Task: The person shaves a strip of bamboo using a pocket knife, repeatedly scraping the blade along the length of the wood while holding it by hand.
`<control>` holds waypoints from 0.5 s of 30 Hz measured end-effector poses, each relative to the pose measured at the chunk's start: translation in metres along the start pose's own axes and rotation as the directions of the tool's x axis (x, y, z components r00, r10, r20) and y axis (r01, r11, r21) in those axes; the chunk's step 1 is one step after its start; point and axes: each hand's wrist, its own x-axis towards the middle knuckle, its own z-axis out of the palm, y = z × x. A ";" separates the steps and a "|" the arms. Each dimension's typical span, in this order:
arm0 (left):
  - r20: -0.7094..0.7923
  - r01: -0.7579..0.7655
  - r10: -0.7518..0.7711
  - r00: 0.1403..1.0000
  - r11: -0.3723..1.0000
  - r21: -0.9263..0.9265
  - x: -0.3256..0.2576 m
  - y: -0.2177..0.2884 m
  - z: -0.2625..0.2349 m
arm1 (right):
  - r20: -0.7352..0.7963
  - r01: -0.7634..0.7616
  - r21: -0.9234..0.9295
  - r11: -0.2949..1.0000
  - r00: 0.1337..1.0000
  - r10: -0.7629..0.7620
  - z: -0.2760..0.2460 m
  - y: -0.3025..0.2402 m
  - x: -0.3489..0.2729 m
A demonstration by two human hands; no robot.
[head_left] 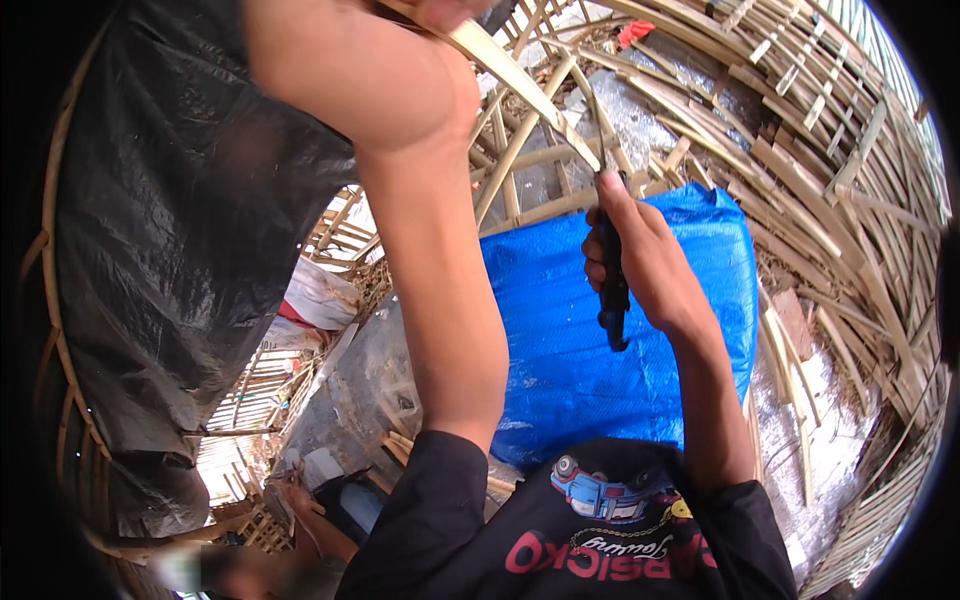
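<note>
Head view: knife (pixel 611 290) in right grip (pixel 640 262).

Light: bright daylight, glare on my plastic sheet (pixel 180 230)
Edges: fisheye bend, dark rim
Blur: my near forearm (pixel 400 150) soft

No screens, signs or labels show in the scene. The only package-like thing is a white sack (pixel 318 297) with a red patch, lying slumped at the left of the middle, beyond the edge of the black plastic sheet (pixel 170 230) and among bamboo slats; its details are too blurred to tell.
</note>
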 end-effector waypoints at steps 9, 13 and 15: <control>-0.129 0.110 -0.078 0.989 0.958 0.265 0.025 -0.034 -0.016 | -0.104 -0.003 0.349 0.937 0.994 0.042 -0.039 0.001 -0.016; -0.104 0.011 0.025 0.994 0.944 0.331 0.044 -0.059 -0.015 | -0.048 0.109 0.430 0.896 0.994 -0.098 -0.048 0.001 -0.007; -0.177 0.006 0.064 0.982 0.930 0.367 0.051 -0.065 -0.014 | -0.171 0.062 0.122 0.991 0.984 -0.040 -0.032 -0.009 -0.004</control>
